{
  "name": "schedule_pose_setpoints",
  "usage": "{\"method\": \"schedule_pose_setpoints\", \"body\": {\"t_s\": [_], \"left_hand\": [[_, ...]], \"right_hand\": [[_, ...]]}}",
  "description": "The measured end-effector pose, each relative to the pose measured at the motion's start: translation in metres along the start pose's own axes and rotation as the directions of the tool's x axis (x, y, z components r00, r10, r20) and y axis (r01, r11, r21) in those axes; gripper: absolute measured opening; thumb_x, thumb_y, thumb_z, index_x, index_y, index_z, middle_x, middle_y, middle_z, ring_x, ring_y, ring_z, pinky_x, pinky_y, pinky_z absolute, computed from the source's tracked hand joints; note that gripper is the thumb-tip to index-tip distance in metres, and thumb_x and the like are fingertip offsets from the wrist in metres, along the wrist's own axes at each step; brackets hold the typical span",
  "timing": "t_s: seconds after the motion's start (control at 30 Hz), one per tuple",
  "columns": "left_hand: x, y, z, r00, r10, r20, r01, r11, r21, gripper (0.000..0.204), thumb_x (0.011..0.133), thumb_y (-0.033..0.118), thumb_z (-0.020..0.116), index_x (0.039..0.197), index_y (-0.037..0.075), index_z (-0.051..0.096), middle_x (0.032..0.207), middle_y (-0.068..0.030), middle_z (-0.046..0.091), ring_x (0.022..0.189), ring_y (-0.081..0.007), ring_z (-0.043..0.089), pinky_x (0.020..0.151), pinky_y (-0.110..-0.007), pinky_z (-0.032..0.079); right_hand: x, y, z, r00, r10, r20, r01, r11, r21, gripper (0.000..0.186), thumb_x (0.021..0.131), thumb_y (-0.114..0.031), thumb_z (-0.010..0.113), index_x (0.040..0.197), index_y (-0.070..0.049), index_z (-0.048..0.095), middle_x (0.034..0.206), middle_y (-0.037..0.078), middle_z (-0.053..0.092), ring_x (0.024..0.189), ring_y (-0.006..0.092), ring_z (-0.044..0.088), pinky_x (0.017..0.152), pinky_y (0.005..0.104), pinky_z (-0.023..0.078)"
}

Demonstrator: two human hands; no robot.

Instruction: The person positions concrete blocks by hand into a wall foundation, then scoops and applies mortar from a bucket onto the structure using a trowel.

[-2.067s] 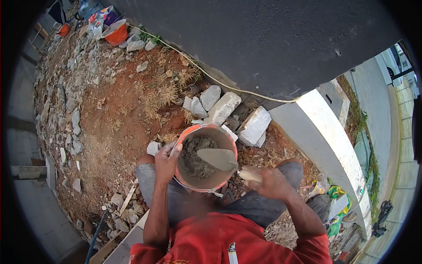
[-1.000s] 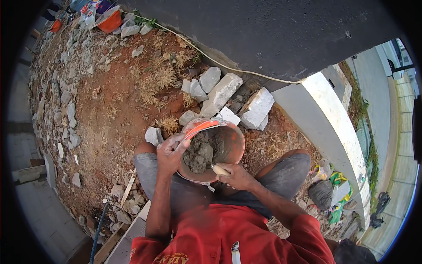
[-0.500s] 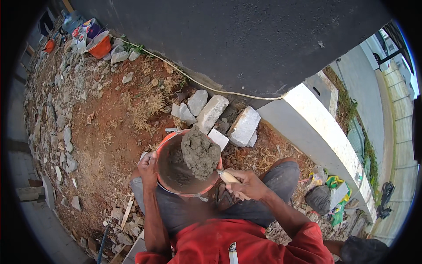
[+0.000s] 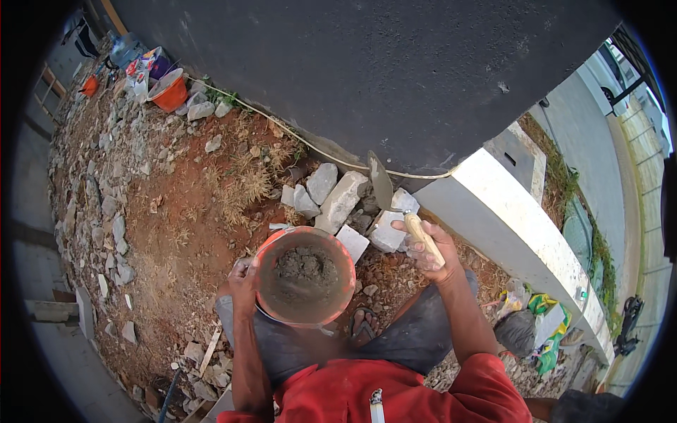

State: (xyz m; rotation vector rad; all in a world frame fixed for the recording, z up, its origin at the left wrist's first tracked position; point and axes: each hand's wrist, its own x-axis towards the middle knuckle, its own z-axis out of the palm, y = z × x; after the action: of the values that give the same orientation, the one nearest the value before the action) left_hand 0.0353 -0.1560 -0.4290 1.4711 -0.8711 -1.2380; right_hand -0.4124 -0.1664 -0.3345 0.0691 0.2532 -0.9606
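Trowel lifted out of bucket since half second ago, now raised at 1 o'clock of bucket, blade up toward dark wall. Right hand wrapped tight round wooden handle. Left hand clasping orange bucket rim at 9 o'clock; grey mortar heaped inside. Step judged: between scoops. Next scoop calls for blade tipped down into mortar, bucket held steady. Broken grey blocks at 12 o'clock of bucket.

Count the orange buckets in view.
2. One bucket with mortar sits at the person's lap, left hand on its rim. A second bucket stands far left by the dark wall. More may be hidden in the clutter there.
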Motion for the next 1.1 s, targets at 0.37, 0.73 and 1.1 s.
{"method": "schedule_pose_setpoints", "body": {"t_s": [0.37,0.73,1.1], "left_hand": [[-0.039,0.042,0.052,0.993,0.032,0.115,-0.051,0.984,0.17,0.034,0.101,0.024,0.069,0.122,-0.003,0.071,0.105,-0.0054,0.074,0.093,-0.0111,0.063,0.084,-0.03,0.052],[-0.069,0.06,0.08,0.913,0.293,0.285,-0.384,0.854,0.351,0.03,0.099,0.018,0.067,0.121,-0.003,0.07,0.111,-0.0188,0.075,0.102,-0.0263,0.072,0.09,-0.038,0.054],[-0.095,0.032,0.058,0.828,0.361,0.429,-0.499,0.824,0.269,0.026,0.094,0.014,0.075,0.112,-0.004,0.071,0.096,-0.0161,0.076,0.081,-0.0229,0.075,0.072,-0.035,0.058]], "right_hand": [[-0.018,0.095,0.035,0.992,-0.127,-0.007,-0.111,-0.834,-0.54,0.053,0.093,-0.022,0.063,0.143,-0.005,0.054,0.099,0.021,0.069,0.081,0.0332,0.072,0.067,0.0434,0.058],[0.003,0.119,0.073,0.997,-0.037,-0.063,-0.044,-0.993,-0.113,0.061,0.086,-0.008,0.062,0.142,0.012,0.049,0.097,0.02,0.071,0.094,0.0328,0.072,0.074,0.0369,0.059],[0.018,0.106,0.008,0.793,0.054,-0.607,-0.236,-0.891,-0.387,0.033,0.086,-0.019,0.07,0.111,0.002,0.071,0.104,0.019,0.074,0.106,0.0347,0.071,0.091,0.0479,0.055]]}}
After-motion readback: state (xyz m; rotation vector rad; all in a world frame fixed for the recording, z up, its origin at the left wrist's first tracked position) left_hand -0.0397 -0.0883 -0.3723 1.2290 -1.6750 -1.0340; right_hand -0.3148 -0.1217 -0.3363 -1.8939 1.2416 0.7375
